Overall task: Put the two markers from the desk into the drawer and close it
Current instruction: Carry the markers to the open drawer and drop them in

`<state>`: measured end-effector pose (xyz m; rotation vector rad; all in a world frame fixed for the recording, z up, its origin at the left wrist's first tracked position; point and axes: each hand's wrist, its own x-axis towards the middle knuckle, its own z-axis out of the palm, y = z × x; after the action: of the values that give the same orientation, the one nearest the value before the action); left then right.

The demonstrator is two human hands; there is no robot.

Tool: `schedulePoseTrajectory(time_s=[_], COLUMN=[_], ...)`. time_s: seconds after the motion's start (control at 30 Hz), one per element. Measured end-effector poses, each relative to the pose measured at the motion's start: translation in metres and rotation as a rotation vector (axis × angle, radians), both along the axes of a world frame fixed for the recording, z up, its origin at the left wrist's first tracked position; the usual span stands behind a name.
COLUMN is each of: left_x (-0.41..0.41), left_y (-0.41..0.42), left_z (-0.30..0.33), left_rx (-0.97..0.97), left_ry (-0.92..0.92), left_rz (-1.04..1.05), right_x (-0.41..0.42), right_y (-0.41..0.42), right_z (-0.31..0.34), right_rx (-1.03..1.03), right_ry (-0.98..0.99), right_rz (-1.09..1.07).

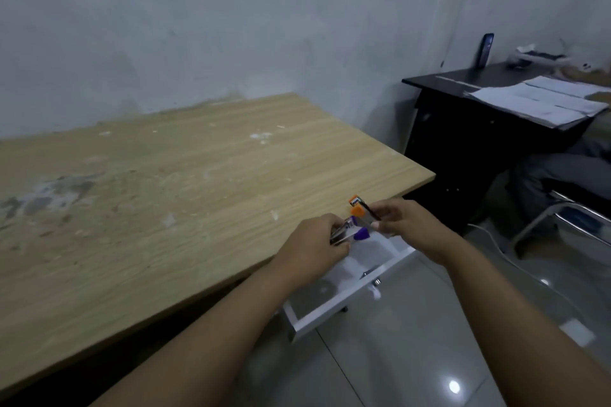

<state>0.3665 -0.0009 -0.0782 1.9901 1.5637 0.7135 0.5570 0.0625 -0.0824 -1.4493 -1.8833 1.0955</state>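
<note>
While both forearms reach in from the near edge of the view, the white drawer (334,304) stands pulled open nearest of all, under the right end of the wooden desk (165,182), with its front panel and small knob toward the camera. Its inside looks mostly bare, though blur hides whether anything small already lies there. Just beyond and above it, the left hand (310,251) is curled around the purple-capped marker (120,234), fingers wrapped on the barrel, cap pointing right. A little farther and to the right, the right hand (406,225) pinches the orange-capped marker (360,210) between thumb and fingertips, its cap pointing left and away. Both markers are off the desk and held over the far part of the open drawer, close to each other; whether they touch cannot be told.

By my reading, the step in hand is the placing: both markers are gathered and neither is yet in the drawer. Next comes lowering them, letting go so they lie flat, then pushing the front panel shut.
</note>
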Motion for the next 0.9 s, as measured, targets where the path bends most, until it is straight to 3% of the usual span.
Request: schedulePoseTrajectory(time_s=[0.3, 0.57, 0.9], left_x=[0.014, 0.009, 0.008], left_y=[-0.006, 0.015, 0.031], left_z=[-0.049, -0.069, -0.095], left_rx=[-0.15, -0.215, -0.288], left_ry=[-0.008, 0.091, 0.134], left_rz=[0.023, 0.165, 0.206], right_x=[0.01, -0.007, -0.014], right_y=[0.015, 0.052, 0.071], right_z=[-0.021, -0.056, -0.076], right_rx=[-0.074, 0.055, 0.05], right_ry=[-0.315, -0.645, -0.723], right_rz=[0.185, 0.132, 0.073])
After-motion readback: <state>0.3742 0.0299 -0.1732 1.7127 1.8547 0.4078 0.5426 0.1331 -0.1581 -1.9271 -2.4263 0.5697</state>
